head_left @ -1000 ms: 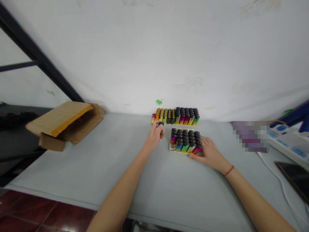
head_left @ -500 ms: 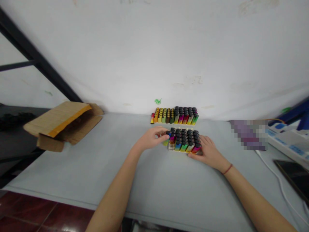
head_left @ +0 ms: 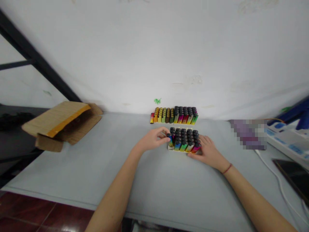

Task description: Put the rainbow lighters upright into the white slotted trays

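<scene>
My left hand (head_left: 157,139) pinches a blue and yellow lighter (head_left: 170,141) between thumb and fingers. It holds this lighter at the front left corner of a pale tray (head_left: 178,150), over an open slot there. Rows of lighters (head_left: 184,145) with black tops and bright, many-coloured bodies stand upright in the tray. My right hand (head_left: 208,151) grips the tray's right side, the thumb along its front corner and the fingers behind. The far fingers of both hands are partly hidden.
Behind the tray, by the wall, stand another group of black-topped lighters (head_left: 185,116) and a block of yellow, green and brown lighters (head_left: 164,115). An open cardboard box (head_left: 65,120) lies at left. A power strip (head_left: 289,141), a phone (head_left: 293,177) and a white cable (head_left: 277,177) are at right.
The blue and yellow lighter has moved right, from beside the tray to over its front left corner, and is now more upright. My right hand stays on the tray.
</scene>
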